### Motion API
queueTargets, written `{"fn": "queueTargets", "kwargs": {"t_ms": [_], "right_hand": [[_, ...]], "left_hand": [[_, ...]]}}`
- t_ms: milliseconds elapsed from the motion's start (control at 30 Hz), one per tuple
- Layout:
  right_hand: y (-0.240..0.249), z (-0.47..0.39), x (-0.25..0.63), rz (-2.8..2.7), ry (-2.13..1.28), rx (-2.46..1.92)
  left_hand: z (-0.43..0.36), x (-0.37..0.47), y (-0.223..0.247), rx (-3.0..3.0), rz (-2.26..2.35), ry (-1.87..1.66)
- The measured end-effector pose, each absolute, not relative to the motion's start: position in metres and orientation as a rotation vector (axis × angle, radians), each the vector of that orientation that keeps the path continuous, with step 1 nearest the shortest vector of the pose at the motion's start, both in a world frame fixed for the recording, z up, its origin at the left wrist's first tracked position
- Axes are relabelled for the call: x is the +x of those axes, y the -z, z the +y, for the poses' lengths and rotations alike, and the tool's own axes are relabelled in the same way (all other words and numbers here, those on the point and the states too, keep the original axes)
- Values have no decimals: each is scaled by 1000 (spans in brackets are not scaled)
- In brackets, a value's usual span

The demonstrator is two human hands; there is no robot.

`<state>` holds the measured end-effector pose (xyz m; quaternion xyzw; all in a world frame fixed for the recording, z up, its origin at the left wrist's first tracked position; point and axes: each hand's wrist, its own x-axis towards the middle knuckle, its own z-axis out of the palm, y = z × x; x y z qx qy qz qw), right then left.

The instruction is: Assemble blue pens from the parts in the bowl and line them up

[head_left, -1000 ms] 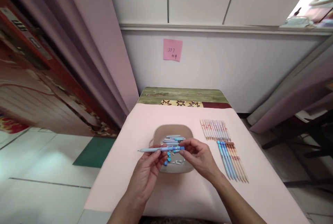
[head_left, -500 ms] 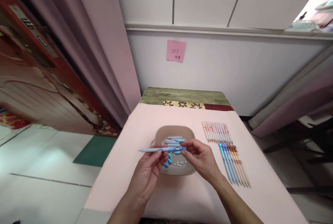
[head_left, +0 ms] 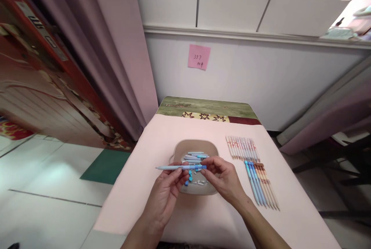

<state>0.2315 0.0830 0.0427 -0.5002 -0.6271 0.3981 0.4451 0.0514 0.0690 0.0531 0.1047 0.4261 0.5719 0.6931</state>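
A light-blue pen [head_left: 171,168] lies level across both hands, its pointed tip to the left and its darker blue end to the right. My left hand [head_left: 166,191] is closed around the middle of its barrel. With thumb and fingertips, my right hand [head_left: 224,175] pinches the blue end. Below the pen stands a beige basin [head_left: 213,148] that holds several blue pen barrels [head_left: 195,157], small bright-blue pieces [head_left: 190,175] and small white pieces [head_left: 199,182]. The hands hide part of the basin.
On the pink-covered table [head_left: 145,152], to the right, lies a row of pale patterned pen parts [head_left: 242,148]. In front of it is a row of blue and brown-topped pens [head_left: 262,185]. A wall with a pink note [head_left: 198,57] rises behind the table.
The camera view has shifted slightly. Both hands keep hold of the pen above the basin, and the right fingertips at its blue end have moved only a little.
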Motion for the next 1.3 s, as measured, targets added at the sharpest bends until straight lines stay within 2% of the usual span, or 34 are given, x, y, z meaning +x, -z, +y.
{"fn": "queueTargets", "kwargs": {"t_ms": [233, 500, 667, 833, 933, 1033, 1200, 1300], "right_hand": [[-34, 102, 221, -1229, -1204, -1170], [-38, 108, 214, -1005, -1297, -1039], [-39, 97, 203, -730, -1512, -970], [-56, 80, 200, -817, -1616, -943], [-64, 73, 202, -951, -1614, -913], [-68, 70, 206, -1019, -1604, -948], [-69, 71, 206, -1048, -1536, -1038], [-68, 74, 207, -1082, -1449, -1095]], "left_hand": [[89, 63, -52, 114, 906, -1281], [94, 76, -53, 132, 832, -1325], [84, 76, -69, 521, 869, -1560], [73, 71, -66, 916, 1029, -1659], [68, 73, -56, 1133, 999, -1632], [71, 70, -53, 1109, 982, -1585], [94, 53, -66, 1064, 883, -1134], [102, 52, -69, 1201, 862, -1072]]}}
